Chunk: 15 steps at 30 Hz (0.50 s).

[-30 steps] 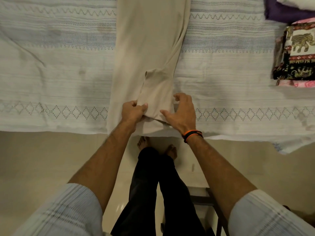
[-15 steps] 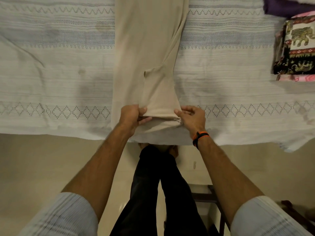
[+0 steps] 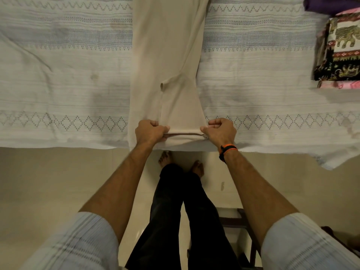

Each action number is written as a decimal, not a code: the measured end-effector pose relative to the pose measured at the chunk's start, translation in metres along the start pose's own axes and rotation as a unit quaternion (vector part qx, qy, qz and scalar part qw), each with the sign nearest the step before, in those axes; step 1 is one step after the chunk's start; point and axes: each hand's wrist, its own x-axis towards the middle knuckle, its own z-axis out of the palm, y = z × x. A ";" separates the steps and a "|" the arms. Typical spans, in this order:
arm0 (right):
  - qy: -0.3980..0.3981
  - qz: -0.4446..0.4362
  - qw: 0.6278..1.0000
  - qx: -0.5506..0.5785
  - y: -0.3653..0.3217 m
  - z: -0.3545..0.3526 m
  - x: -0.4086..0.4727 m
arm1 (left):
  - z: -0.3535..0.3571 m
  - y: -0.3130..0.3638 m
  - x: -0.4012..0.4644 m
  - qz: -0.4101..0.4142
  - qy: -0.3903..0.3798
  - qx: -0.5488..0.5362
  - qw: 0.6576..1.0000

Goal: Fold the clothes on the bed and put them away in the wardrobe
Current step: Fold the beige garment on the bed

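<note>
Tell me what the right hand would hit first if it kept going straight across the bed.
Probably nothing but the bedspread: the right hand, pinching the beige trousers, points up the bed, and the folded clothes lie off to its right.

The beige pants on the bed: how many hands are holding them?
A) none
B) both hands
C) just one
B: the left hand and the right hand each pinch a corner of the near end of the beige pants at the bed's edge.
</note>
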 end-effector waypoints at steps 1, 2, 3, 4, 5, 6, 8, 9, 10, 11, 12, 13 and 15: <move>-0.003 -0.006 1.000 -0.010 -0.001 -0.001 -0.001 | -0.001 0.001 -0.002 -0.001 -0.005 0.003 1.000; -0.009 -0.010 1.000 -0.018 -0.001 -0.002 -0.001 | -0.001 0.001 -0.001 -0.003 -0.011 0.005 1.000; -0.017 -0.014 1.000 -0.023 -0.002 -0.003 -0.001 | -0.002 0.001 -0.001 -0.004 -0.015 0.005 1.000; -0.026 -0.017 0.999 -0.027 -0.003 -0.005 -0.003 | -0.004 0.002 -0.004 -0.006 -0.020 0.002 1.000; -0.037 -0.020 0.999 -0.029 -0.003 -0.007 -0.005 | -0.005 0.002 -0.005 -0.009 -0.028 -0.001 1.000; -0.048 -0.024 0.998 -0.032 -0.005 -0.011 -0.010 | -0.010 0.003 -0.009 -0.010 -0.035 -0.003 0.999; -0.062 -0.032 0.997 -0.032 -0.008 -0.017 -0.014 | -0.014 0.006 -0.011 -0.012 -0.047 -0.002 0.999; -0.067 -0.035 0.997 -0.032 -0.011 -0.021 -0.020 | -0.019 0.008 -0.016 -0.009 -0.048 0.002 0.999; -0.072 -0.040 0.996 -0.036 -0.015 -0.025 -0.025 | -0.023 0.011 -0.020 -0.003 -0.049 0.006 0.999; -0.074 -0.046 0.995 -0.040 -0.020 -0.029 -0.032 | -0.029 0.016 -0.026 0.004 -0.049 0.009 0.999; -0.075 -0.052 0.995 -0.043 -0.025 -0.033 -0.037 | -0.033 0.020 -0.030 0.012 -0.049 0.012 0.999; -0.075 -0.057 0.995 -0.046 -0.030 -0.036 -0.041 | -0.037 0.024 -0.035 0.019 -0.048 0.017 0.999; -0.076 -0.066 0.994 -0.047 -0.041 -0.044 -0.055 | -0.044 0.034 -0.049 0.034 -0.052 0.024 0.998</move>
